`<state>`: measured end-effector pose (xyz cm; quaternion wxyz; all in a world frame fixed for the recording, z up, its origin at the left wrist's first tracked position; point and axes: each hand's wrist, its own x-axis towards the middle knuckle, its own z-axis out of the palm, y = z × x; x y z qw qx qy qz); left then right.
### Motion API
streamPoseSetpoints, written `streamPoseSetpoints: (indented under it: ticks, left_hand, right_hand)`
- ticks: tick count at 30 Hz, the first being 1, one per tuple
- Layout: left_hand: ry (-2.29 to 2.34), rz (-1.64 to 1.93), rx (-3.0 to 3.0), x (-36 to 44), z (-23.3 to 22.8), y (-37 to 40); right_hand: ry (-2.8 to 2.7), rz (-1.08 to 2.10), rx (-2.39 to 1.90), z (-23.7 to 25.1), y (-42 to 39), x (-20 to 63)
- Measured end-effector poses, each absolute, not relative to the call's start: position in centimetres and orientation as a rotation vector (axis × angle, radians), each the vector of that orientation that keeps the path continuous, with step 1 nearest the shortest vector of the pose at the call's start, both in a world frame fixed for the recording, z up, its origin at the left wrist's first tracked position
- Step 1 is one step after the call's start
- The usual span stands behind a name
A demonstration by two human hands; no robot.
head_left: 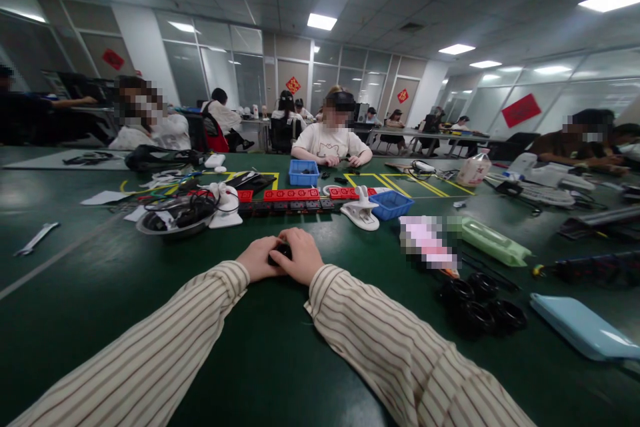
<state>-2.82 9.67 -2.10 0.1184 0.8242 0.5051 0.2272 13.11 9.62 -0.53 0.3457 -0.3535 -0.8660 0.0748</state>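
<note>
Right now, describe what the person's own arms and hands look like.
Both arms wear long, loose sleeves of cream fabric with thin dark stripes, ending in plain cuffs at the wrists. The left sleeve and right sleeve match. The left hand and right hand are bare: no gloves, and no rings or watch can be seen.

Small black part [281, 252] mostly hidden between left hand [259, 259], right hand [301, 255]; shape indiscernible.

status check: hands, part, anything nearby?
Left hand and right hand together, both closed on a small black part. Resting on green table. Black rings off right, apart.
</note>
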Motion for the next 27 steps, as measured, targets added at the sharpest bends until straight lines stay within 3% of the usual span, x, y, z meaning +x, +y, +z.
streamPoseSetpoints:
  ticks: [19,27]
  left_hand:
    - [1.488,0.674,2.323,-2.79,-1.70,9.49]
    - [1.609,0.672,2.395,-2.55,-1.49,9.16]
  right_hand:
    - [-2.300,0.240,-0.841,-0.42,9.54,13.06]
    - [-2.164,0.224,-1.005,-0.82,9.81,12.98]
